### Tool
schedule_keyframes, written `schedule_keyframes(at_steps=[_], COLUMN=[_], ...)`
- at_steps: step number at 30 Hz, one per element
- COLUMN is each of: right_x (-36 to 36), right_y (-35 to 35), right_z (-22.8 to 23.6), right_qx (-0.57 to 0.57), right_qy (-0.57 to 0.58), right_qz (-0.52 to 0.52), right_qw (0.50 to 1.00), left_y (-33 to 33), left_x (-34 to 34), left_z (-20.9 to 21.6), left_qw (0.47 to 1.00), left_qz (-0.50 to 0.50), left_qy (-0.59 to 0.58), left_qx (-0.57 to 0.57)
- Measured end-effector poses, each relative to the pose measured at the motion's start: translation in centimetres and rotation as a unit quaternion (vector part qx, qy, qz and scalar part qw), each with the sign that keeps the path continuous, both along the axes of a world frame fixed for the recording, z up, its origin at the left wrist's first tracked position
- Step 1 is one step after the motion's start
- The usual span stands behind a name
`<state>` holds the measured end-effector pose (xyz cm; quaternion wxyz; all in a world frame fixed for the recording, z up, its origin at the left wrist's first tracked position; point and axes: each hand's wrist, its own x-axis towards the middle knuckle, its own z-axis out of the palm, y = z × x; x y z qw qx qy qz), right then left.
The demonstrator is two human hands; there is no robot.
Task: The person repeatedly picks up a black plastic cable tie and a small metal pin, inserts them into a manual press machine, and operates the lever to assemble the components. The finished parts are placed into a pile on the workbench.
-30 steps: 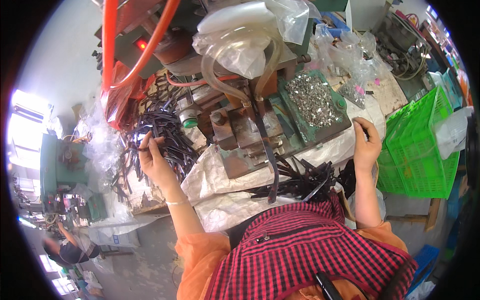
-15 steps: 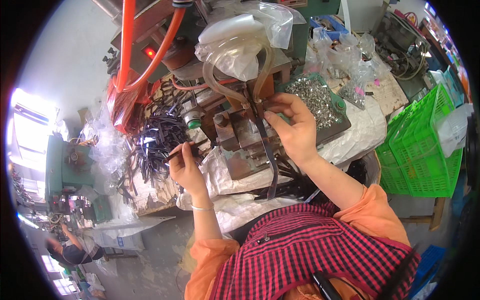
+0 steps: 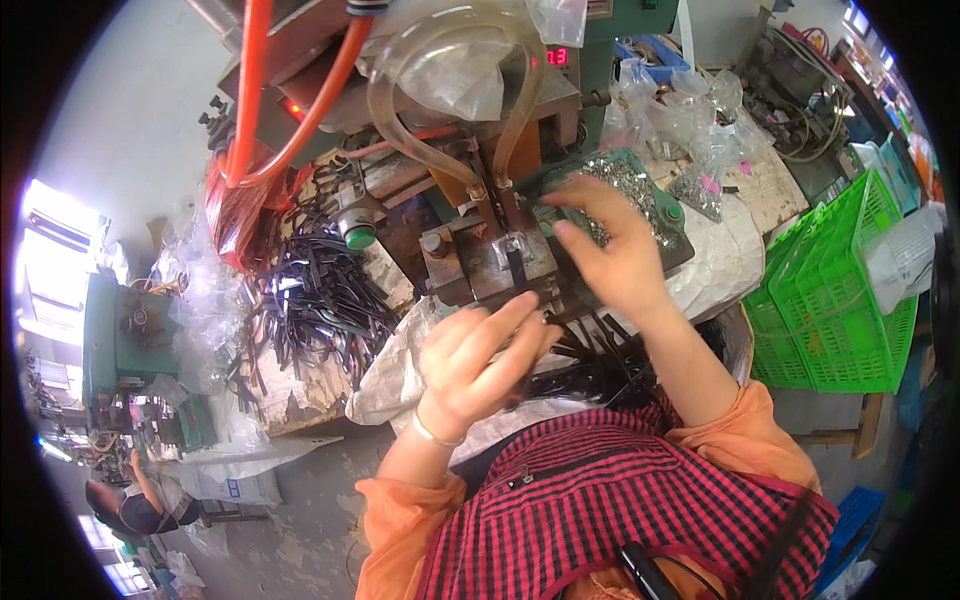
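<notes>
My left hand [image 3: 478, 362] is at the front of the press's metal die block [image 3: 478, 262], its fingers closed on a black strip [image 3: 516, 270]. The strip's far end lies on the block under the die, and part of its length is hidden by my fingers. To the right of the block, my right hand [image 3: 618, 250] hovers, blurred, with thumb and fingers apart and nothing visible in them. Behind it a green tray [image 3: 678, 240] holds many small shiny metal pieces [image 3: 625, 190].
A tangled heap of black strips [image 3: 325, 300] lies left of the press, and more strips [image 3: 600, 365] lie before it. Clear hoses [image 3: 385, 90] and orange hoses [image 3: 330, 100] hang overhead. Green crates [image 3: 840, 300] stand at the right. Another person [image 3: 150, 505] works far left.
My left hand has moved right from beside the strip heap to the strip at the block. My right hand has drawn back slightly from the die. The strip's hanging length is now mostly covered.
</notes>
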<state>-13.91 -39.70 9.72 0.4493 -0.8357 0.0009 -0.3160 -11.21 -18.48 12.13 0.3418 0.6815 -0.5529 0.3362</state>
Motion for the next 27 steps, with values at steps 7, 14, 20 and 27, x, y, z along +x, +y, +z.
schedule_keyframes(at_steps=[7, 14, 20, 27], right_x=[-0.4, -0.1, -2.5, 0.7], right_y=[-7.3, -6.4, -6.8, -3.0], right_z=[-8.7, -8.4, -8.1, -5.2], right_qx=[-0.210, -0.126, 0.194, 0.174], right_qy=[0.063, 0.007, -0.003, 0.011], right_qz=[-0.200, -0.220, -0.180, -0.134], right_qw=[0.955, 0.967, 0.964, 0.976], left_y=[-1.4, -0.1, 7.3, 11.2], left_x=[1.5, -1.4, -1.2, 13.5], left_z=[-2.6, -1.5, -2.5, -9.4], left_qw=[0.999, 0.995, 0.868, 0.914], left_qz=[0.016, 0.045, 0.311, 0.303], left_qy=[-0.047, 0.091, 0.176, 0.189], left_qx=[-0.013, 0.018, -0.346, 0.193])
